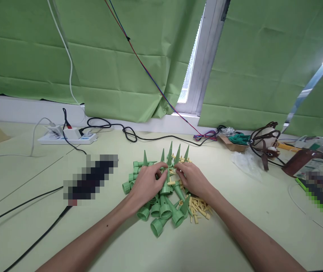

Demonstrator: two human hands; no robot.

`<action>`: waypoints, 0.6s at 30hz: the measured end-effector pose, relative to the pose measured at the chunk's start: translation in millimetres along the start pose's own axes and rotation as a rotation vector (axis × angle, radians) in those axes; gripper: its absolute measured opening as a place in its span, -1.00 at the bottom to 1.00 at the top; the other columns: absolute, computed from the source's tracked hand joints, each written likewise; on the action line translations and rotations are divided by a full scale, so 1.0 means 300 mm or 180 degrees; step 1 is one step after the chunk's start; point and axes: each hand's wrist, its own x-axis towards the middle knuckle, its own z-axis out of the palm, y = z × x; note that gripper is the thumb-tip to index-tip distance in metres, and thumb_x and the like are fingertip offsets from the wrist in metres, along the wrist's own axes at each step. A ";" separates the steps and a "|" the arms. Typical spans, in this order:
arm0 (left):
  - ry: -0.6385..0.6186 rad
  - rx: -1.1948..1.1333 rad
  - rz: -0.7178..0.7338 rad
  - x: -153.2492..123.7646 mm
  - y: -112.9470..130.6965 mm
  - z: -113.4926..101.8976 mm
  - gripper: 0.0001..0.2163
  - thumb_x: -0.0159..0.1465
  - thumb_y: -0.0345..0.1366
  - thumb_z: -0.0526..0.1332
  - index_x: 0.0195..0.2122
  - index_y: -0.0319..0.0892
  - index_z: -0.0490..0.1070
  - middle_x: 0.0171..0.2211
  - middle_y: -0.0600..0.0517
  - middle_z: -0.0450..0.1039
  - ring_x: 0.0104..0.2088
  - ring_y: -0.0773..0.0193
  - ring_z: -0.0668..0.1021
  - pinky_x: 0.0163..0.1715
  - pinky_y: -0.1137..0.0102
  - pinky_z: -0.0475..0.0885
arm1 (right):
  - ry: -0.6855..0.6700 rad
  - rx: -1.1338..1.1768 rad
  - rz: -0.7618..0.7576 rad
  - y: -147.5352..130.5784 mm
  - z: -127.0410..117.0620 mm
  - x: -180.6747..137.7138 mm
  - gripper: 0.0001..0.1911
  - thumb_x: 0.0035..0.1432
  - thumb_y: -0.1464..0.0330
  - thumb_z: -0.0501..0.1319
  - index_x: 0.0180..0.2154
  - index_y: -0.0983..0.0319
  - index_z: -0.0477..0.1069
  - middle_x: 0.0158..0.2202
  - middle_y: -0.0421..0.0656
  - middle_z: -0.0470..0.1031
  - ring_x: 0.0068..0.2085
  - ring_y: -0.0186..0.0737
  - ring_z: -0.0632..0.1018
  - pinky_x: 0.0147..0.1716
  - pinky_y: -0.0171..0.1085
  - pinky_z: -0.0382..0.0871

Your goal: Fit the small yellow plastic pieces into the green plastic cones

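My left hand [150,178] reaches over a pile of green plastic spikes. Its thumb and fingers close on one hollow-based green spike [166,188], whose narrow end points up. Beside it, my right hand [192,177] has its fingers drawn together near the spike's tip; anything small between them is hidden. A yellow plastic piece [171,183] shows just below the gap between my hands. Upright green cones [169,155] stand behind my fingertips. More spikes lie in front, among them one with an open round base [157,227]. Small yellow parts [199,208] are heaped below my right wrist.
A white power strip [68,138] with plugs sits at the back left, and a black cable [161,138] runs along the wall. Left lies a blurred dark object [90,179]. Clear plastic bags [245,162], a cardboard box [232,144] and a brown pouch [300,161] are right.
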 end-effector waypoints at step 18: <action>-0.0021 0.0368 0.0050 0.001 -0.017 0.006 -0.72 0.34 -0.19 0.08 -0.25 -0.16 0.57 -0.50 0.00 0.56 -0.53 0.19 0.53 -0.51 0.40 0.25 | -0.0181 -0.0037 -0.0227 0.012 -0.017 -0.010 -0.84 0.22 0.56 0.18 -0.26 0.24 0.49 -0.41 -0.13 0.47 -0.32 -0.17 0.44 -0.31 -0.26 0.20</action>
